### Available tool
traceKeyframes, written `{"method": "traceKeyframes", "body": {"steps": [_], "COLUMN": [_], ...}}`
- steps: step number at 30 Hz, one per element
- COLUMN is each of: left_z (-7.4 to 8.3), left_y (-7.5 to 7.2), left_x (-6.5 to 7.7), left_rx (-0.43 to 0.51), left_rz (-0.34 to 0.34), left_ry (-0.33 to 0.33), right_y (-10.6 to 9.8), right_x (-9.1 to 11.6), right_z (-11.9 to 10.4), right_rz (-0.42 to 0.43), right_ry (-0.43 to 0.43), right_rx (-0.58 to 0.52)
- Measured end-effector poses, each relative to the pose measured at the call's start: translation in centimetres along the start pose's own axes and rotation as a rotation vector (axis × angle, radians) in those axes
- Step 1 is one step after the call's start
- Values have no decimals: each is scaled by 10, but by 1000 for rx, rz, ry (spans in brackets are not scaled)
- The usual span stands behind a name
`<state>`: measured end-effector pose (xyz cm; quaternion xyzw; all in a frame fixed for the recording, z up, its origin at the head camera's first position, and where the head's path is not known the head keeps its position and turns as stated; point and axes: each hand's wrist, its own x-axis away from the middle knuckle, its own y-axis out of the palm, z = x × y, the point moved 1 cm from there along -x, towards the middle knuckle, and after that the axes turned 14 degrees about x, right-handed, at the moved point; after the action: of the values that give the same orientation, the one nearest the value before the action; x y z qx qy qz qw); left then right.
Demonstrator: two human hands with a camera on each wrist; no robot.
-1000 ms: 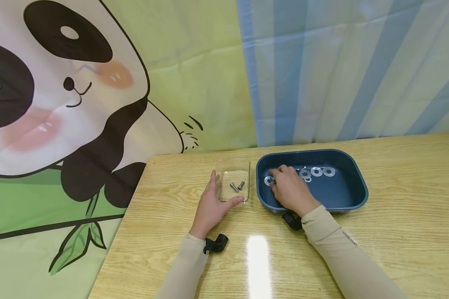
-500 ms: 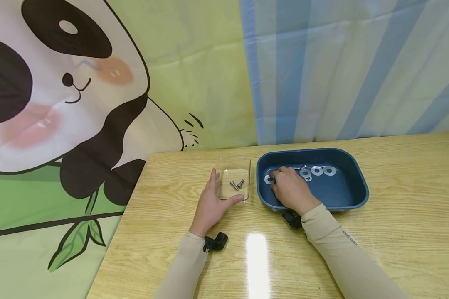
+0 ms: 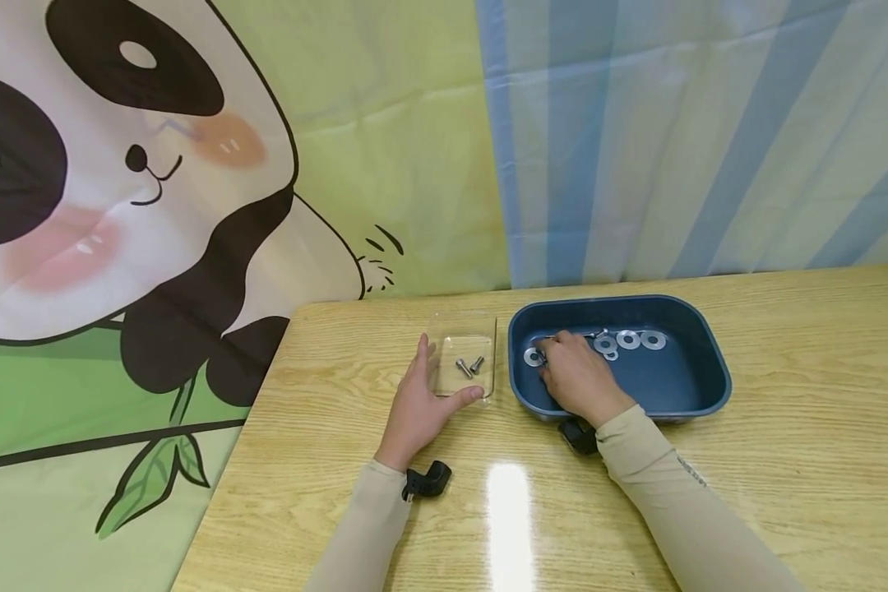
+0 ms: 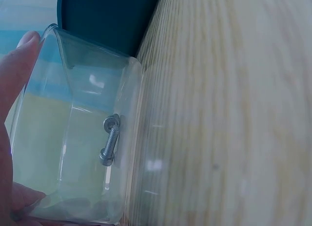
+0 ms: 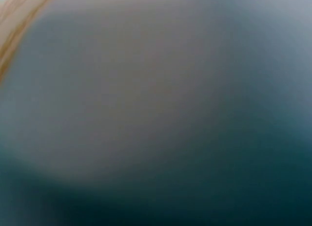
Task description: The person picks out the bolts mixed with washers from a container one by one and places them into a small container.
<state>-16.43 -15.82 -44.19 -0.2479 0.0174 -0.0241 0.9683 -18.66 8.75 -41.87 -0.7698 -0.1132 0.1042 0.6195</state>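
In the head view, my left hand (image 3: 419, 409) holds a clear plastic box (image 3: 449, 388) at its left side and near corner, thumb on the near rim. Two metal bolts (image 3: 464, 367) lie on its floor; the left wrist view shows these bolts (image 4: 110, 143) close together inside the box (image 4: 39, 138). My right hand (image 3: 579, 374) reaches into the blue bin (image 3: 666, 386), fingers bent down at its left end. A flat washer (image 3: 533, 357) lies beside those fingertips, with a small metal piece partly hidden there; I cannot tell whether they pinch it. The right wrist view is blurred.
Several more washers (image 3: 628, 339) and a bolt (image 3: 602, 333) lie along the bin's far side. Both containers stand on a wooden table (image 3: 799, 370), side by side with a narrow gap. A printed curtain (image 3: 636, 148) hangs behind the table's back edge.
Both hands stay in nearly the same places, the left at the clear box and the right in the bin. The head view has shifted slightly.
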Motion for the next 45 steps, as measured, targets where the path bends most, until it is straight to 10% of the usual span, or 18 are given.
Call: {"method": "traceKeyframes", "body": {"steps": [45], "left_z": [-1], "left_y": [-1], "left_x": [-2], "left_rx": [-4], "left_rz": [-3], "left_ry": [3], "right_y": [-3], "right_x": [0], "right_z": [4], "right_rz": [6], "right_ry": [213], "right_rx": [58]}}
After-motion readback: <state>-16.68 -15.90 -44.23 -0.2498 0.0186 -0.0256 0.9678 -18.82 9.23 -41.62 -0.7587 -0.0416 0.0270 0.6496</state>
